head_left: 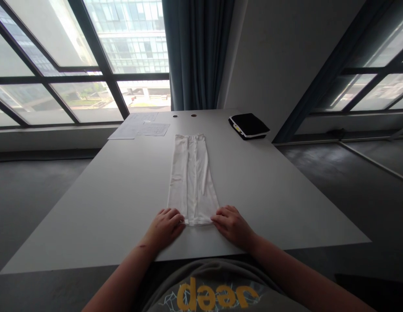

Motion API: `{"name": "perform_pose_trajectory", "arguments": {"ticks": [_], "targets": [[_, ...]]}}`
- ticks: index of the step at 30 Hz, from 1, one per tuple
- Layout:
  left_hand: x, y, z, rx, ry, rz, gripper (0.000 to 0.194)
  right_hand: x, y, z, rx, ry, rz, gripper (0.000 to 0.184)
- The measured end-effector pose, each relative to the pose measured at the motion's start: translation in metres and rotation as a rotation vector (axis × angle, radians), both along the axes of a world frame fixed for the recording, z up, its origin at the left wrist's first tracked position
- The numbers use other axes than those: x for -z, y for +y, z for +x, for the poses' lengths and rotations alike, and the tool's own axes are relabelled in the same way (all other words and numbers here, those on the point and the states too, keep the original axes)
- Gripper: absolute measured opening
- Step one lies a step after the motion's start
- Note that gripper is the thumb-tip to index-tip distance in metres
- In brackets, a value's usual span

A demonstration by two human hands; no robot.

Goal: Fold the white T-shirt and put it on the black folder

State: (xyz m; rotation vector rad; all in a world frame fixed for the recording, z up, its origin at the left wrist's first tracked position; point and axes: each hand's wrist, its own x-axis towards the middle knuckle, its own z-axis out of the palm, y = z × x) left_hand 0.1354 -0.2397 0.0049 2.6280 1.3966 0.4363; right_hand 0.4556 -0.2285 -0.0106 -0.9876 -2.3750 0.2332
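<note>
A white garment (191, 177), folded into a long panel, lies flat on the table before me. Lengthwise fold edges run down its middle, and its far end is narrower and slightly puckered. Whether it is a shirt or trousers I cannot tell. My left hand (170, 221) is closed on the near left corner, fingers bent over the edge. At the near right corner, my right hand (232, 223) pinches the cloth between thumb and fingers. Both hands rest low at the tabletop, and the near hem stretches between them.
The white table (107, 208) narrows away from me toward a blue curtain (198, 52) and windows. Printed paper sheets (133, 128) lie at its far left. A black-topped bundle (248, 125) sits far right. Two round holes are near the far edge.
</note>
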Motion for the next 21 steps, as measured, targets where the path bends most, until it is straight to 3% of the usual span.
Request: {"name": "perform_pose_trajectory", "arguments": {"ticks": [6, 10, 17, 21], "targets": [[0.006, 0.001, 0.003, 0.023, -0.027, 0.101, 0.022, -0.001, 0.001, 0.002, -0.057, -0.002, 0.006, 0.019], [0.008, 0.002, 0.003, 0.010, -0.070, 0.157, 0.021, 0.001, 0.002, 0.001, -0.035, 0.002, -0.040, 0.010], [0.006, 0.004, 0.000, 0.072, -0.077, -0.008, 0.010, 0.001, 0.005, 0.000, -0.042, -0.036, -0.054, 0.012], [0.006, 0.004, -0.021, 0.039, -0.119, -0.048, 0.027, 0.001, 0.006, 0.005, -0.053, -0.030, -0.078, 0.014]]}}
